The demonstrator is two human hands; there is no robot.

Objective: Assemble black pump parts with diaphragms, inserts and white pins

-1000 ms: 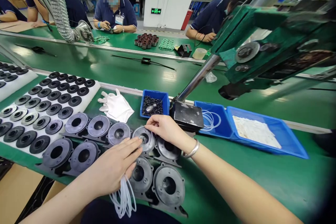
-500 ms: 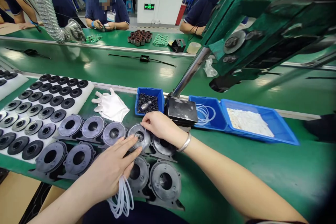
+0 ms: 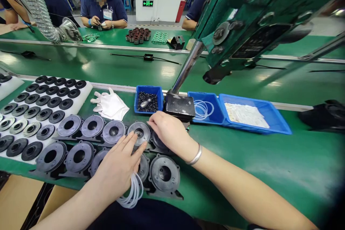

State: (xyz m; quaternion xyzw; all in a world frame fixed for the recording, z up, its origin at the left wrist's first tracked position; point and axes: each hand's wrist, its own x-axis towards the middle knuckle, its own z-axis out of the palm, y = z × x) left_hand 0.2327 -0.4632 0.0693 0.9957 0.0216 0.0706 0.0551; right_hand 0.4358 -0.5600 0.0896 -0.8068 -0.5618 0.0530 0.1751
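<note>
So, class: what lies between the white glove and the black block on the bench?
In the head view, a small blue bin of dark small parts sits between the white glove and the black block.

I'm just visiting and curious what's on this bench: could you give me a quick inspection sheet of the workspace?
Surface: green bench beside a green conveyor belt.
Job's things: two rows of grey round housings; white rings looped in the left hand.
Clutter: white glove, blue bin of small black parts, blue tray, white tray of black discs.
Hands: left hand and right hand both touch one housing.
Cables: black cable on the belt.
Surroundings: green press, seated co-workers.
</note>
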